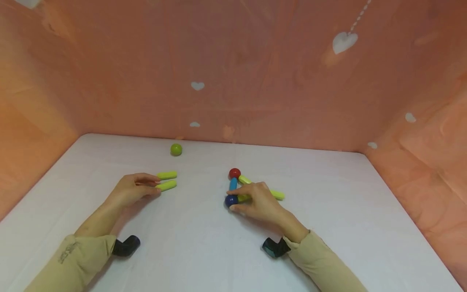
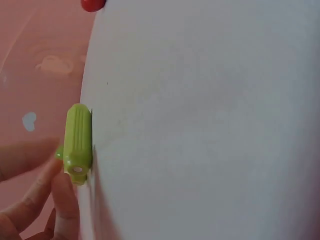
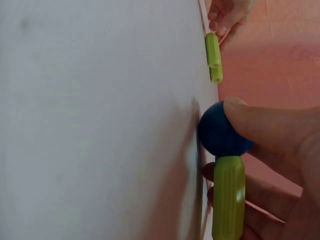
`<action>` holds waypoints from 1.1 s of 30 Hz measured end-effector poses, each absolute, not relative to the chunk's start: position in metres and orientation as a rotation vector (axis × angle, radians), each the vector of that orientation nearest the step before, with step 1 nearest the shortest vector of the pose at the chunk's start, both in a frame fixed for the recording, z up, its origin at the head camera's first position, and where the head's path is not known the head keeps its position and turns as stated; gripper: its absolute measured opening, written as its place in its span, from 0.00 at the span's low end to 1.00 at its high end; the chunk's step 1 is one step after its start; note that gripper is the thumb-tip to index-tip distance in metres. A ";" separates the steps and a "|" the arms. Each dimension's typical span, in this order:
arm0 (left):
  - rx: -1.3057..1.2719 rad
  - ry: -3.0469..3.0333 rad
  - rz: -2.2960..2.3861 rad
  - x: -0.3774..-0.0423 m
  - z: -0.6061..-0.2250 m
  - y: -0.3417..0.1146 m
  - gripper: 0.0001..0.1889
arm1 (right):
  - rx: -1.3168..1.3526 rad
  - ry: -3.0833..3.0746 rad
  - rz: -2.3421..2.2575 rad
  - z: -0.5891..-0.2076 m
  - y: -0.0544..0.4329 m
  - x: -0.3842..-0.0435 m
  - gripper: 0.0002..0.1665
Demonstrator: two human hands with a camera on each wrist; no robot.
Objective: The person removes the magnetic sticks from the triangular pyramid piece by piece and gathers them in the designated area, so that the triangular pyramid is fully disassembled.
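My right hand [image 1: 260, 202] pinches a dark blue ball [image 1: 231, 201] between thumb and fingers on the white table. A yellow-green rod [image 3: 229, 200] touches the ball and runs back under the palm. A light blue rod [image 1: 233, 184] stretches from beside this ball to a red ball [image 1: 234, 173], where another yellow-green rod [image 1: 245, 179] also meets. Part of this group is hidden by the hand. To the left, my left hand [image 1: 133, 189] touches the near ends of two loose yellow-green rods, an upper one [image 1: 167, 175] and a lower one [image 1: 166, 185], with fingers and thumb.
A light green ball [image 1: 176, 149] sits near the table's back edge. Orange cloth with white hearts [image 1: 344, 42] encloses the back and sides. Black bent pieces [image 1: 126, 246] stick out at both sleeve cuffs over the white tabletop [image 1: 197, 247].
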State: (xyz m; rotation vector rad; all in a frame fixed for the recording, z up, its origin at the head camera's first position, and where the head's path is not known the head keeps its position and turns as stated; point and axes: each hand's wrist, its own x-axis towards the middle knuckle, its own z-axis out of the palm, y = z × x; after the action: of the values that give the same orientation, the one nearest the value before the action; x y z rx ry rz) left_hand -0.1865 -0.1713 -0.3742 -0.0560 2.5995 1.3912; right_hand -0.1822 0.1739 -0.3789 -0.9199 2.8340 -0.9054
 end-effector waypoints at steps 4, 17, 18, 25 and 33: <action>-0.046 2.598 1.468 -0.182 -0.367 -0.161 0.25 | -0.973 2.829 -0.874 -0.378 0.176 -0.184 0.23; 0.182 2.520 1.515 -0.190 -0.369 -0.104 0.19 | -1.049 2.734 -0.790 -0.369 0.181 -0.182 0.30; 0.188 2.507 1.504 -0.191 -0.370 -0.099 0.18 | -1.044 2.727 -0.797 -0.368 0.181 -0.182 0.29; 0.132 2.437 1.438 -0.200 -0.376 -0.076 0.15 | -0.783 2.761 -1.034 -0.365 0.187 -0.186 0.20; 0.133 2.408 1.382 -0.217 -0.376 -0.048 0.19 | -0.447 2.901 -1.135 -0.370 0.186 -0.197 0.22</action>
State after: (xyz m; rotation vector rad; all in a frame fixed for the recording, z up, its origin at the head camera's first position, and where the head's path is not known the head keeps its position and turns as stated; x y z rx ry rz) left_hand -0.2171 -0.0478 -0.3764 0.1330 2.4084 1.3820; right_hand -0.1971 0.1862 -0.3699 -0.4469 2.9010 -1.1351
